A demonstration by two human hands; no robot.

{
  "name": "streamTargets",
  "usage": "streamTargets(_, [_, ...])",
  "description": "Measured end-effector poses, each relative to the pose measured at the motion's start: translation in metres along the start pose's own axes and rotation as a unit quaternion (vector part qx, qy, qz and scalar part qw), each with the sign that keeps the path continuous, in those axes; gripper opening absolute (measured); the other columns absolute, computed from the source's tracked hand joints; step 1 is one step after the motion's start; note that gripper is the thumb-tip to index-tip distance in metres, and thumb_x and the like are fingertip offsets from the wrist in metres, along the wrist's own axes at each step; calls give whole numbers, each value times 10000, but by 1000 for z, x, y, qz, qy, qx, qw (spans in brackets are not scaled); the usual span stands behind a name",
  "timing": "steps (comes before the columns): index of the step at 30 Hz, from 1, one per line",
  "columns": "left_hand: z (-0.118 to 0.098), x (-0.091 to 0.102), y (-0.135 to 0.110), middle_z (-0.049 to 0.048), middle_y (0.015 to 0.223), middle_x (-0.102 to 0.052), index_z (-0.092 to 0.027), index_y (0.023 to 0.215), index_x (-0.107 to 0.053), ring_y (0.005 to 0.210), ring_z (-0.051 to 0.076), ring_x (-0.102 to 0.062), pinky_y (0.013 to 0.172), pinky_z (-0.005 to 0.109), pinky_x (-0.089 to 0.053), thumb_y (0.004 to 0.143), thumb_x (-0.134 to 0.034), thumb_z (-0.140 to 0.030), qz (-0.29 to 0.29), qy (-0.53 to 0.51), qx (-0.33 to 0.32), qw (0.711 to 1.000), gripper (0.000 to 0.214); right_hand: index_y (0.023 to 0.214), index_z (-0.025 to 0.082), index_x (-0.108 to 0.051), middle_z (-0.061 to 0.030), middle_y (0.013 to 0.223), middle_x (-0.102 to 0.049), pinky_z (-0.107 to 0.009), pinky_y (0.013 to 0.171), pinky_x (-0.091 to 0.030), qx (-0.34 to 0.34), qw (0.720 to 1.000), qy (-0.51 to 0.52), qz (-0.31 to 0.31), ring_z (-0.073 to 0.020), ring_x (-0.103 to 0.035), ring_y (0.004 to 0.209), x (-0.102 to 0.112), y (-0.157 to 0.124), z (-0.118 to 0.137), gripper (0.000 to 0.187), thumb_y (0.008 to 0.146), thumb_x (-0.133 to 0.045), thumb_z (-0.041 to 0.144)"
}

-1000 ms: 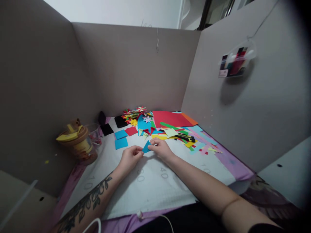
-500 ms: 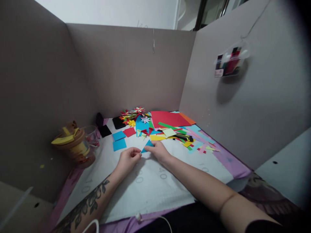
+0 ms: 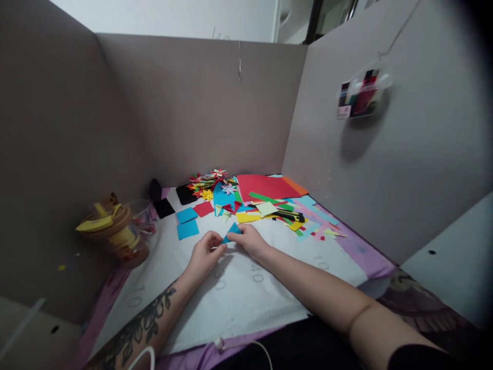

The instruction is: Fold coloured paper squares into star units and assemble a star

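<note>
A small piece of blue paper (image 3: 232,234), folded into a triangle, is held just above the white cloth. My right hand (image 3: 252,240) pinches its right side between thumb and fingers. At the lower left corner, the fingertips of my left hand (image 3: 208,250) close on the same paper. Beyond the hands lie flat blue paper squares (image 3: 187,229), a red square (image 3: 203,208) and a pale green square (image 3: 266,208). Small folded red and green pieces (image 3: 227,210) sit just behind the blue triangle.
Folded paper stars (image 3: 208,185) are heaped at the back beside a black phone (image 3: 186,195). Red sheets (image 3: 265,188), cut paper strips (image 3: 314,218) and a black-and-yellow utility knife (image 3: 290,215) lie to the right. A brown pot (image 3: 119,231) stands left. Grey partitions (image 3: 200,103) enclose the table.
My left fingers have moved in to grip the lower left corner of the blue triangle. The right hand keeps its hold. The whole view has shifted slightly.
</note>
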State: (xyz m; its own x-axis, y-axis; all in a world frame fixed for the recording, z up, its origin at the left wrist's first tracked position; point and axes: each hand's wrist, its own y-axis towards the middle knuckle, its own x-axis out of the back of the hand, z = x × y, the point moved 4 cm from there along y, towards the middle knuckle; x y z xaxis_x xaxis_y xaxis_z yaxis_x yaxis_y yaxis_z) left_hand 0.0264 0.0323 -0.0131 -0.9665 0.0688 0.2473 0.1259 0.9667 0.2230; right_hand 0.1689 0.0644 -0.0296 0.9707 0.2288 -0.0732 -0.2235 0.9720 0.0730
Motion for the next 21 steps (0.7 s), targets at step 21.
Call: streamTargets(21, [0, 9, 1, 32, 812, -641, -168, 802, -606, 698, 152, -603, 654, 277, -504, 649, -662, -275, -36, -46, 24, 998, 195, 968, 203, -633, -41, 969, -630, -302, 786, -421, 163, 974, -146, 52, -181, -568, 891, 0, -15, 19, 304, 700, -515, 122])
